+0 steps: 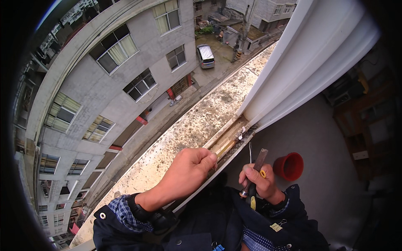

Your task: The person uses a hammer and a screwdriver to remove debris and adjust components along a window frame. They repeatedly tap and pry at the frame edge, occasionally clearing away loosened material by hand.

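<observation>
My left hand is closed in a pinch over the window track, beside a thin yellowish strip; what its fingertips hold is unclear. My right hand grips tools: a flat metal blade pointing up, with a yellow ring and dark-and-yellow handles below. Small pale debris lies in the track near the white sliding frame. A white cord hangs below the sill.
A weathered outer ledge runs along the track, high above a street with a silver van and a grey building opposite. Indoors, a red bucket stands on the grey floor, near wooden furniture.
</observation>
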`<action>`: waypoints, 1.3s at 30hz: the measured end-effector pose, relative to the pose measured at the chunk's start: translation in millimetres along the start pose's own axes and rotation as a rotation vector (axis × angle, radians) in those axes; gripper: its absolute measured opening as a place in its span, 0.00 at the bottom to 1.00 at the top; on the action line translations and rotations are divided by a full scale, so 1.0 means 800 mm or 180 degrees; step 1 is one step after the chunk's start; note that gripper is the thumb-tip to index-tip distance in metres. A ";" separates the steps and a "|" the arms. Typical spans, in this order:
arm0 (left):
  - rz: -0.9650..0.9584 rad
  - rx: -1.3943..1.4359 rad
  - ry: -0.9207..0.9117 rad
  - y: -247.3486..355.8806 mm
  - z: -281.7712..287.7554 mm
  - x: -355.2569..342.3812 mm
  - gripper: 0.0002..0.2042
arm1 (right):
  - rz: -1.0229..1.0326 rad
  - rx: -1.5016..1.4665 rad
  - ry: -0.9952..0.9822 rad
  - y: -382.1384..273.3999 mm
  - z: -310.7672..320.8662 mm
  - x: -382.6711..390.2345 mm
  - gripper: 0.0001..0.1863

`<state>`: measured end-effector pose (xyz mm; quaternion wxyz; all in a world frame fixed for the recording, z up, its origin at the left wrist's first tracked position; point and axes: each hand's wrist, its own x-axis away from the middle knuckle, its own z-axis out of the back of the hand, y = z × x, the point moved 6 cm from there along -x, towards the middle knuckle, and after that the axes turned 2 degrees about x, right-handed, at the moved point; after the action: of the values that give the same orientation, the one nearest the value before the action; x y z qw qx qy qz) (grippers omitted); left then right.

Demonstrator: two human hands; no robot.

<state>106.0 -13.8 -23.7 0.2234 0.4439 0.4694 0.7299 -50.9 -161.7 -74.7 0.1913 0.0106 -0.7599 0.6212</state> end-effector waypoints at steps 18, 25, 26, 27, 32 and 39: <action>-0.0627 -0.3485 0.2193 -0.016 0.122 0.003 0.10 | 0.0039 -0.0037 -0.0154 0.000 -0.010 -0.006 0.23; -0.1291 -0.2718 0.1937 0.022 0.070 0.031 0.05 | 0.0219 -0.0328 -0.0085 -0.009 -0.016 -0.009 0.24; -0.1644 -0.2233 0.1790 0.030 0.061 0.037 0.04 | 0.0261 -0.0368 -0.0039 -0.011 -0.017 -0.012 0.24; -0.1508 -0.1918 0.1442 0.030 0.052 0.038 0.04 | 0.0110 -0.0500 -0.0010 -0.010 -0.019 -0.011 0.24; -0.0159 -0.0215 -0.0314 0.014 0.003 0.046 0.09 | 0.0243 -0.0286 -0.0103 -0.027 -0.014 -0.020 0.24; 0.0029 0.0739 -0.1044 0.001 -0.039 0.049 0.10 | 0.0140 -0.0225 -0.0123 -0.026 -0.001 -0.020 0.24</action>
<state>59.6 -0.5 -10.8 0.2409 0.5818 0.5057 0.5898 -30.8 -168.9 -59.8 0.1631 -0.0009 -0.7850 0.5977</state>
